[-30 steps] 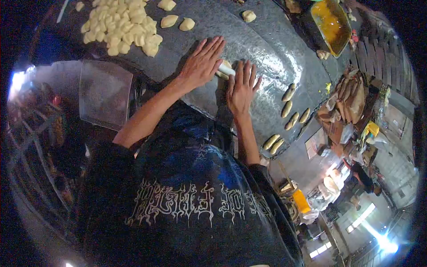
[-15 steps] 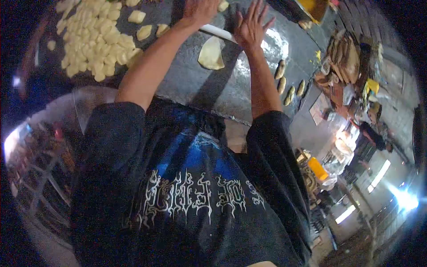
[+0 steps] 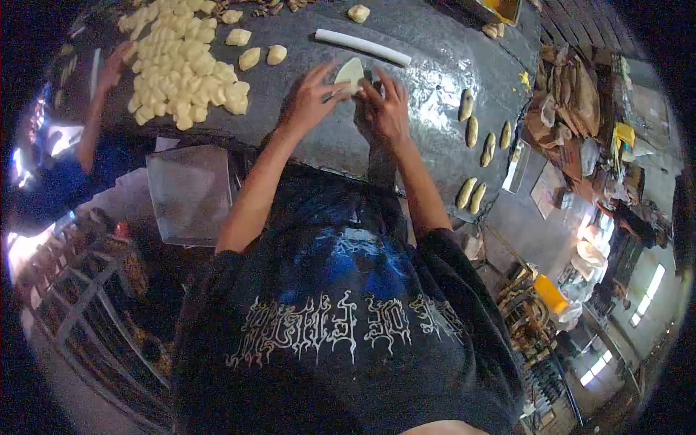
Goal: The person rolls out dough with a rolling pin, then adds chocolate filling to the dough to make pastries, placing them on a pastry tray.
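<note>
A thin flattened piece of dough (image 3: pixel 351 71) lies on the dark worktop (image 3: pixel 290 156), its near edge between my two hands. My left hand (image 3: pixel 313 101) holds the left side of that edge, with thumb and fingers bent in. From the right, my right hand (image 3: pixel 387 107) pinches the edge with its fingers curled. The fingers partly hide the near end of the dough. Just beyond both hands rests a white rolling pin (image 3: pixel 362 47), touched by neither.
Many dough pieces (image 3: pixel 185 72) are heaped at the left, with a few loose ones nearby. Several shaped rolls (image 3: pixel 488 148) lie at the right. A co-worker's hand (image 3: pixel 114 64) is beside the heap. A pale tray (image 3: pixel 190 194) stands below the table's left edge.
My hands have left the rolling pin and come nearer to me, onto the dough's near edge. A co-worker's arm now shows at the left, and the view has shifted.
</note>
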Tool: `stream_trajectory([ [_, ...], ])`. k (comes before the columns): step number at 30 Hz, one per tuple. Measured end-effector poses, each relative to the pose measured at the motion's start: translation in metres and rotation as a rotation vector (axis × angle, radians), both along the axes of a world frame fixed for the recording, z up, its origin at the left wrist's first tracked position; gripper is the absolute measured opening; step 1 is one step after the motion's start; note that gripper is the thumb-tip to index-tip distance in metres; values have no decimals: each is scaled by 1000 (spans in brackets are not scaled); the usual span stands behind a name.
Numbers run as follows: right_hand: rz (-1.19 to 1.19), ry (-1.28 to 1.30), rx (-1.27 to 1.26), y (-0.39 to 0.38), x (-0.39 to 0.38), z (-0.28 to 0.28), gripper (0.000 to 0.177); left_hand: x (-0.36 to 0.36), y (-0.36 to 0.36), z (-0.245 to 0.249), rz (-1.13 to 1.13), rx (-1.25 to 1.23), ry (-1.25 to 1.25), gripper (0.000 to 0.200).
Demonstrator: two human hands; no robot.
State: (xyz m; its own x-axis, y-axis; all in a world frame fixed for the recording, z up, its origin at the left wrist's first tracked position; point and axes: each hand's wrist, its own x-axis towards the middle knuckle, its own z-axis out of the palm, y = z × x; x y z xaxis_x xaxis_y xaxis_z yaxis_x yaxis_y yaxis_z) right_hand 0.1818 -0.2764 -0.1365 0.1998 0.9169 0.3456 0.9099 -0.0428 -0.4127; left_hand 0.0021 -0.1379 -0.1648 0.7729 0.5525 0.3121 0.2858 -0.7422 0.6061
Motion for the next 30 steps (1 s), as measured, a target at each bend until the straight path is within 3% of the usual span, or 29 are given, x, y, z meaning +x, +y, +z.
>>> stream_trajectory([
  [2, -108, -89, 44, 22, 3, -1, 41, 13, 9, 30, 166, 80, 2, 53],
  [7, -227, -87, 63, 34, -2, 8, 51, 16, -5, 38, 177, -147, -88, 53],
  [8, -173, -21, 94, 28, -6, -6, 58, 15, -17, 44, 158, -192, -91, 54],
  [11, 5, 134, -133, -2, -41, -5, 60, 6, -60, 43, -8, -110, 63, 57],
  [14, -64, 93, -265, 13, -46, 15, 63, 11, -35, 47, -71, -39, 228, 62],
  [21, -217, -46, -286, 93, 12, 14, 72, 65, 65, 31, 29, 118, 211, 74],
  [25, -74, 52, -277, 93, 34, 29, 80, 67, 81, 23, 42, 61, 89, 75],
  [29, 27, 23, -271, 73, 38, 24, 60, 39, 70, 28, 23, -101, 36, 61],
  [30, 41, 34, -211, 75, 42, 20, 46, 31, 62, 32, 49, -116, 46, 56],
])
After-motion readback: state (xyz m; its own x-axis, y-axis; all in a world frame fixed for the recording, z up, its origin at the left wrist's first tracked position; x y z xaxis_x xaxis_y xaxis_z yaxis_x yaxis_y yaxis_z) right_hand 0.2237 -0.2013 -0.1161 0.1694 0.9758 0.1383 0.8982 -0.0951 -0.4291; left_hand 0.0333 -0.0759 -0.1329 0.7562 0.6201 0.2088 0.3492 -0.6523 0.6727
